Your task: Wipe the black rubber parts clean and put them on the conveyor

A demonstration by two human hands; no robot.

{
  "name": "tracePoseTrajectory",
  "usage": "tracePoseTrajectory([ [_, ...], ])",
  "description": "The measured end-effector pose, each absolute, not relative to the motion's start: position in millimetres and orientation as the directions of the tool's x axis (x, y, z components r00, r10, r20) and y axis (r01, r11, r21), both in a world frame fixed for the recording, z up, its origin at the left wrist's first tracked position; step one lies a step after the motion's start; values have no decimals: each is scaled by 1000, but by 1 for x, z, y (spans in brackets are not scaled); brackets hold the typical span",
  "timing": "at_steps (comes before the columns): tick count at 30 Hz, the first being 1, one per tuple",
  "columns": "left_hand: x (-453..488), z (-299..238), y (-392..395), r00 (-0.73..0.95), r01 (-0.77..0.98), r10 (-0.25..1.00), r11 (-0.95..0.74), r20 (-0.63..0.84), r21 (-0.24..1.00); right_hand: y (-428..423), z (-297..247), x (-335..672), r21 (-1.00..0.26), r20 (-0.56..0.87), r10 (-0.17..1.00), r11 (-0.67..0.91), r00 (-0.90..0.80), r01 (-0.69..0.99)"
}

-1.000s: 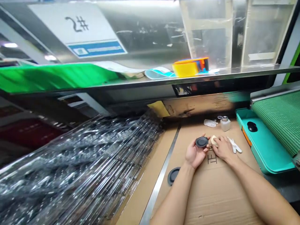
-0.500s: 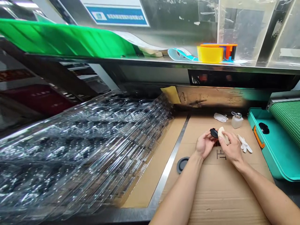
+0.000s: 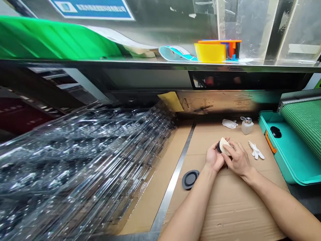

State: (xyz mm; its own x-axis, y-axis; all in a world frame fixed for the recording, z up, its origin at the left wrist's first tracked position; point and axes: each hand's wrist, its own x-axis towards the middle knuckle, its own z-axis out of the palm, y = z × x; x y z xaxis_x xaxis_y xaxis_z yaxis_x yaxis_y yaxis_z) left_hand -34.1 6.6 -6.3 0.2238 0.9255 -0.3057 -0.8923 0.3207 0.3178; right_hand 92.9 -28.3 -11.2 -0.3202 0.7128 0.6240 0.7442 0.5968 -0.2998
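—Around?
—Note clear trays, then grey disc part-hidden behind forearm. Holding dark disc in left hand; gripping cream pad against it with right hand. Then note teal bin.
—Unclear?
—Can't see most of dark disc, behind pad.

We take this for a factory or workshop, since the slanting end of a green conveyor belt overhangs a teal bin at the right of our workbench. We have cardboard laid over the work surface, stacked clear plastic trays to the left, and a metal shelf overhead, with a printed sign on the metal panel behind it.
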Motion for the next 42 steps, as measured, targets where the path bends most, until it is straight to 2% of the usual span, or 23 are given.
tracePoseTrajectory([
  [4, -31, -6, 3, 290, -866, 920, 370, -265, 335, -16, -15, 101, -330, 616, 731, 578, -293, 746],
  [9, -25, -12, 1, 387, -823, 891, 450, -237, 347, -8, -19, 108, -438, 591, 801, 412, -89, 799],
  [11, -27, -13, 1, 372, -814, 895, 442, -248, 376, -16, -18, 101, -443, 570, 813, 425, -118, 789],
  [15, -33, -10, 1, 332, -820, 908, 411, -254, 398, -28, -16, 85, -371, 543, 797, 509, -263, 777],
  [19, -29, -11, 2, 304, -828, 915, 391, -265, 401, -23, -14, 86, -415, 531, 839, 375, -114, 829],
  [23, -24, -12, 4, 306, -828, 916, 390, -258, 403, -21, -14, 88, -361, 528, 822, 446, -215, 819],
  [26, -24, -12, 4, 267, -844, 932, 350, -247, 406, -20, -13, 88, -369, 528, 840, 359, -124, 857],
  [30, -23, -12, 4, 288, -825, 921, 378, -262, 421, -20, -15, 89, -330, 527, 824, 425, -209, 843],
  [33, -23, -13, 4, 255, -828, 926, 357, -278, 432, -21, -17, 88, -352, 498, 857, 340, -134, 872],
  [36, -25, -14, 5, 271, -818, 918, 379, -291, 433, -18, -19, 89, -327, 506, 831, 435, -234, 839],
  [40, -27, -15, 7, 257, -829, 932, 349, -256, 437, -7, -15, 102, -490, 501, 862, 352, -72, 798],
  [42, -27, -15, 8, 262, -833, 935, 344, -240, 434, -5, -9, 110, -568, 484, 873, 364, -58, 738],
])
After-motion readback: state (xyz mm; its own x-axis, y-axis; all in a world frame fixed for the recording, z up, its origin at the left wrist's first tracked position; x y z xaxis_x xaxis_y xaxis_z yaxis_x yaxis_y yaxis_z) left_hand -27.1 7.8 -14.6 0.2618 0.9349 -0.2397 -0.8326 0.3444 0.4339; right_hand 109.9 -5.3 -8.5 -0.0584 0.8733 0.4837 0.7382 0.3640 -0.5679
